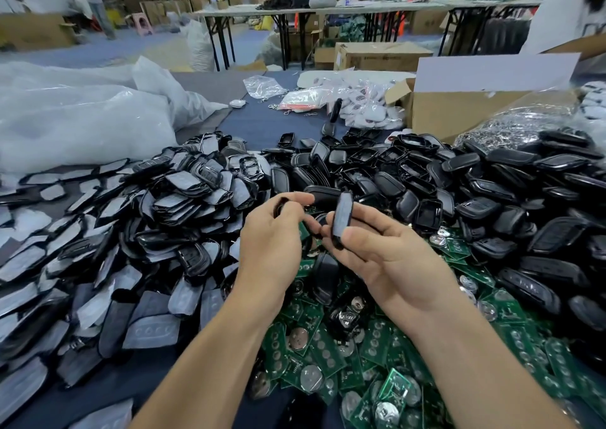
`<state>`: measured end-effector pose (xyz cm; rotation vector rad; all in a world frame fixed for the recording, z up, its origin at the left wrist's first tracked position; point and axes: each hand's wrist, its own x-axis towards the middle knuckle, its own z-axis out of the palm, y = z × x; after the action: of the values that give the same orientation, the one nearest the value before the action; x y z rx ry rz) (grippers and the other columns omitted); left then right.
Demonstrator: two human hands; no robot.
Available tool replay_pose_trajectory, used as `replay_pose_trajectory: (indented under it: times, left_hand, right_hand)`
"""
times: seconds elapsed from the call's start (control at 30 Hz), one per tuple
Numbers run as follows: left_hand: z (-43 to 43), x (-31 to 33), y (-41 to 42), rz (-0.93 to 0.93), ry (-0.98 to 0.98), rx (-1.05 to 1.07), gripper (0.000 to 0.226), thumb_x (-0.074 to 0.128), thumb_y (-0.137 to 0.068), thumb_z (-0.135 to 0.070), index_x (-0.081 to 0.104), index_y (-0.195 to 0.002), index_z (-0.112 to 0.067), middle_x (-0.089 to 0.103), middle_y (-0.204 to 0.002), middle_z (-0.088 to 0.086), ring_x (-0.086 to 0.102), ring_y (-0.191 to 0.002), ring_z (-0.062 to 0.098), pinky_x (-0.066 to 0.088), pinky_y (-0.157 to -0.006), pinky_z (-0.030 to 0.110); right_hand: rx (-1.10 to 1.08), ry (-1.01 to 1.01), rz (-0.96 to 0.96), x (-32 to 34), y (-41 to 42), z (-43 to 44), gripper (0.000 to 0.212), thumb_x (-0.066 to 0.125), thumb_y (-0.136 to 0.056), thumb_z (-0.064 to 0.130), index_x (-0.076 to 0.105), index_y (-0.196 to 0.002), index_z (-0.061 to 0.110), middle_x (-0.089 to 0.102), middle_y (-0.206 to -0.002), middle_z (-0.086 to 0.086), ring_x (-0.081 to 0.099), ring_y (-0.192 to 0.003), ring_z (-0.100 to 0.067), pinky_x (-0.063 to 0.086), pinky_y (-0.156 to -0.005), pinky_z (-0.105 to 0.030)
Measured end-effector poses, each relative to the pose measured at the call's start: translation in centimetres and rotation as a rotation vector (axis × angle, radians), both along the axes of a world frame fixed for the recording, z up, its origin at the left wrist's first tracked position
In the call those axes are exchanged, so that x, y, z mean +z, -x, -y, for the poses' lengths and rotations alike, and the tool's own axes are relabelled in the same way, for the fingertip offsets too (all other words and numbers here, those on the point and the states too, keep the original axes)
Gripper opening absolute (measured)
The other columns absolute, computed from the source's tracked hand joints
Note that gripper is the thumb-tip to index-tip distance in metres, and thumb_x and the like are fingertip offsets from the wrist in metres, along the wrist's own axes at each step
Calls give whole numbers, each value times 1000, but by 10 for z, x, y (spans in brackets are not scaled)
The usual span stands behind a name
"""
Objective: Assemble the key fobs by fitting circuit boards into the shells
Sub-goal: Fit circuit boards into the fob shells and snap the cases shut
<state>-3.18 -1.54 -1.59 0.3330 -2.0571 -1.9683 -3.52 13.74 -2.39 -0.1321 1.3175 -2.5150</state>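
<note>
My right hand (387,258) pinches a black key fob shell half (341,219) with a grey film face, held upright on its edge above the table. My left hand (272,241) is curled round a small black shell part (281,206) at its fingertips, close to the right hand's shell. Beneath both hands lies a heap of green circuit boards (328,346) with round silver coin cells. A loose black shell (325,274) rests on that heap under my hands.
A large pile of film-covered shell fronts (131,232) spreads to the left, and black shell backs (492,199) pile to the right. An open cardboard box (459,107), clear bags (82,120) and packed white fobs (367,110) stand behind. Another person's arm reaches in at far right.
</note>
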Motion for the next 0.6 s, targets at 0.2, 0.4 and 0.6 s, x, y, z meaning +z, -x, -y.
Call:
replay_pose_trajectory:
  times: [0.2,0.4,0.6]
  left_hand:
    - [-2,2,-1,-7,72,-13,22,53,-86,-26,73,-87,-35,78,-88,-12,63,-75,25,59,-72,49]
    - [1,0,0,6,-42,-112,44,63,-94,6,78,-105,-33,80,-92,-7,76,-79,10,61,-61,26]
    - [-3,0,-1,-81,-39,-29,41,69,-90,8,77,-96,-32,80,-93,-8,76,-76,13,63,-62,29]
  right_hand:
    - [-151,-412,-237,-2,-8,9,42,75,-74,-6,81,-100,26,81,-99,-4,77,-98,-29,63,-88,-42]
    - [-202,-419,-238,-1,-6,8,50,72,-76,-13,82,-97,32,81,-98,-1,78,-92,-20,62,-78,-34]
    - [-216,-440,-249,-2,-5,8,44,77,-68,-2,81,-100,28,81,-98,-3,77,-95,-26,63,-80,-39]
